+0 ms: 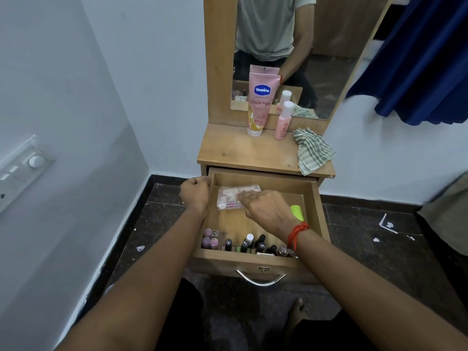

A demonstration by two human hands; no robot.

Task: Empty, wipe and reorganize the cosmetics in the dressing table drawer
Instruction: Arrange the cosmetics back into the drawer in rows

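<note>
Nearby, nail polish bottles (244, 243) line the drawer (317, 211) front, below the right hand (266, 211).

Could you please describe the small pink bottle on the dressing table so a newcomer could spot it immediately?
Start at the wooden dressing table top below the mirror. The small pink bottle with a white cap stands upright between the tall pink Vaseline tube and the crumpled striped cloth, shorter and slimmer than the tube.
</note>
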